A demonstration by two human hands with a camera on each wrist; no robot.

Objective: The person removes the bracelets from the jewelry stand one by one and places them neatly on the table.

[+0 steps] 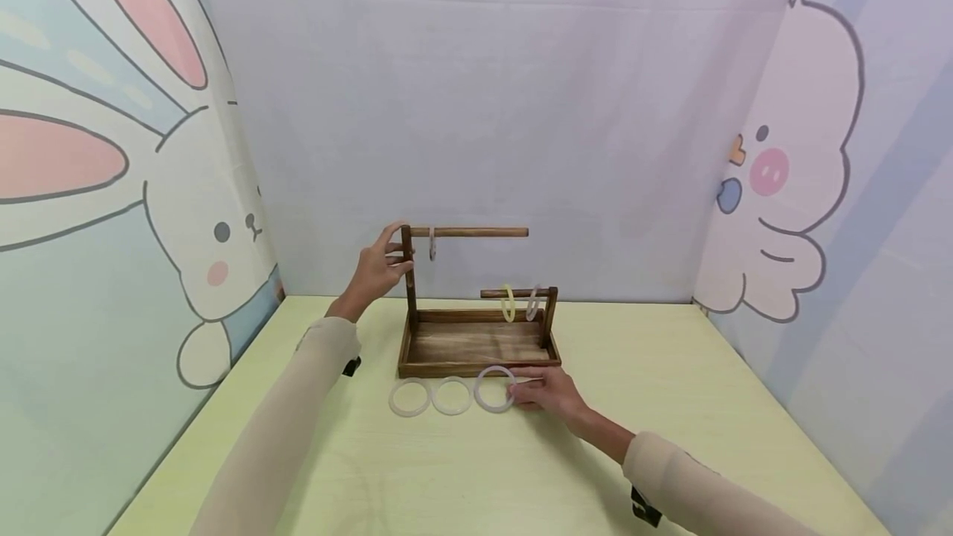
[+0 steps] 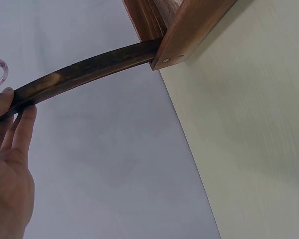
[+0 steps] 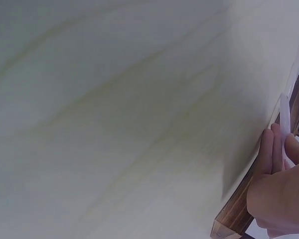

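Observation:
A dark wooden bangle stand (image 1: 476, 370) has a tray base, a tall post at the left and a short post at the right. With its thumb and fingers, my left hand (image 1: 375, 268) grips the top of the tall post (image 2: 84, 70). At the tray's front edge, my right hand (image 1: 549, 392) pinches a pale lilac bangle (image 1: 477, 391) by its right side; the right wrist view shows this bangle (image 3: 285, 115) edge-on between thumb and fingers. Two whitish bangles, one at the left (image 1: 409, 414) and one in the middle (image 1: 452, 413), lie flat beside it.
One mottled bangle (image 1: 433, 246) hangs on the upper bar (image 1: 484, 232), near the tall post. A yellow bangle (image 1: 511, 304) and a pale bangle (image 1: 530, 308) hang on the lower bar (image 1: 493, 294). Cartoon-printed curtains surround the light yellow table (image 1: 417, 478).

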